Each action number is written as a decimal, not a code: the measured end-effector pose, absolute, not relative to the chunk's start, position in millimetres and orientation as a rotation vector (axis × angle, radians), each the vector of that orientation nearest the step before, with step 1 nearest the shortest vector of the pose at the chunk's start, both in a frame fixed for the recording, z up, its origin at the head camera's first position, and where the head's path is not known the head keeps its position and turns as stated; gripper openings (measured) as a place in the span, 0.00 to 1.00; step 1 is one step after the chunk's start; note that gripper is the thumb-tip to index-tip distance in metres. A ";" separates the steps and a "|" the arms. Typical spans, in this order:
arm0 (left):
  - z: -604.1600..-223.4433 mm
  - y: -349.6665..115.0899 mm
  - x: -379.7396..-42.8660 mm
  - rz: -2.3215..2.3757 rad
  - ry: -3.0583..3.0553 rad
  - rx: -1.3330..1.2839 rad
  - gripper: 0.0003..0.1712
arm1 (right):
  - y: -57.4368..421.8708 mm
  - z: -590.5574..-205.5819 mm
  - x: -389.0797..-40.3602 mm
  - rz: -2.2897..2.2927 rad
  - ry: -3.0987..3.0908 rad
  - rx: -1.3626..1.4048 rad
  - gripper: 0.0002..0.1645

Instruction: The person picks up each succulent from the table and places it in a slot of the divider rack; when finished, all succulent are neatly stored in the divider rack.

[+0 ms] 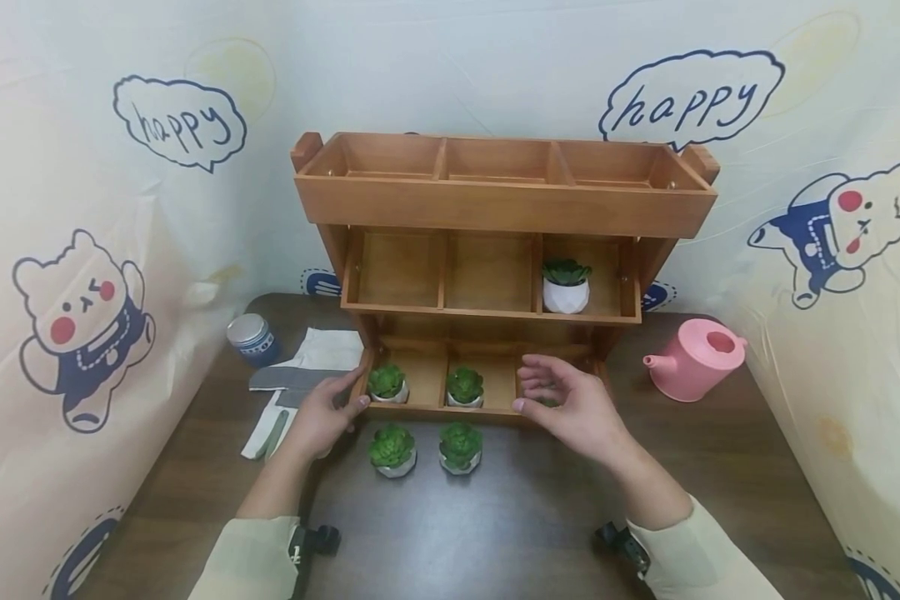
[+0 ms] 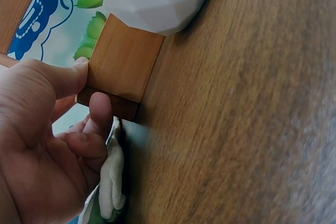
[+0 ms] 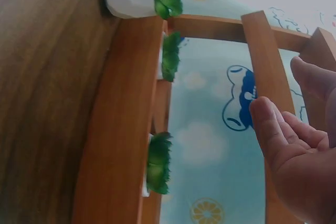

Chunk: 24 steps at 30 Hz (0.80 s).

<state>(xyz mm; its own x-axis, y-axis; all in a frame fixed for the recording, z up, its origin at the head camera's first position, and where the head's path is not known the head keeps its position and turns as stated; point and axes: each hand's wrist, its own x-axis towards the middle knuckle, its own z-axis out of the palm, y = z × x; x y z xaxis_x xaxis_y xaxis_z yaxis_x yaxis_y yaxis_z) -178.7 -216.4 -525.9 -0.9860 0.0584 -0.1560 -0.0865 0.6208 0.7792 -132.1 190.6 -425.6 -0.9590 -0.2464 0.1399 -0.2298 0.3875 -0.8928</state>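
- Our left grip (image 1: 326,417) pinches the front left corner of the wooden stand (image 1: 495,207); the thumb lies against the wood and a bent finger meets it lower down.
- Our right grip (image 1: 576,408) is loose and holds nothing, thumb and fingers parted in front of the bottom tier's right compartment; whether a fingertip touches the wood, we cannot tell.
- The stand is upright along the back edge of the counter (image 1: 457,533), roughly midway between its left and right edges. We count three tiers, each with dividers.
- In the bottom tier, one plant (image 1: 387,382) sits in the left compartment and a second plant (image 1: 465,385) in the middle one; between our right fingers we see some green at the right one.
- In the middle tier, a third plant (image 1: 567,287) stands upright in the right compartment, in a white faceted pot.
- Two loose plants (image 1: 392,450) stand on the counter, side by side but apart, closer to its front edge than the stand.
- Near the counter's back left corner we see a blue jar (image 1: 253,340); between it and the stand lie white and grey gloves (image 2: 111,179).
- Near the back right corner stands a pink can (image 1: 699,367), spout toward the stand.
- A backdrop (image 1: 457,67) printed with bears and "happy" bubbles hangs behind the counter.
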 end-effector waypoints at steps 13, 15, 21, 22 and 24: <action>-524.1 -216.0 -178.4 1.275 2.687 -0.018 0.36 | 174.0 -454.6 -129.9 -1.636 2.525 -0.514 0.36; -524.0 -216.1 -178.4 1.277 2.686 -0.017 0.36 | 172.1 -457.7 -129.5 -1.621 2.511 -0.506 0.37; -524.1 -216.2 -178.5 1.277 2.679 -0.022 0.37 | 166.4 -467.1 -129.1 -1.571 2.491 -0.528 0.37; -524.1 -216.2 -178.6 1.277 2.679 -0.022 0.37 | 165.4 -468.6 -129.0 -1.555 2.498 -0.538 0.37; -523.8 -216.1 -178.6 1.274 2.681 -0.019 0.37 | 163.5 -470.9 -128.4 -1.521 2.513 -0.551 0.38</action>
<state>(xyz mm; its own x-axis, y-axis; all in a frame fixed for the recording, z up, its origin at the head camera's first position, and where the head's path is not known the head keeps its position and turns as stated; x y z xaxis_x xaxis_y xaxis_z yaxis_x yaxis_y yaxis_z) -178.6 -216.1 -523.8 -0.9850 0.0624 -0.1611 -0.0855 0.6342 0.7684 -128.4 163.5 -470.9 -0.9208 -0.3856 0.0587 -0.2309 0.4176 -0.8788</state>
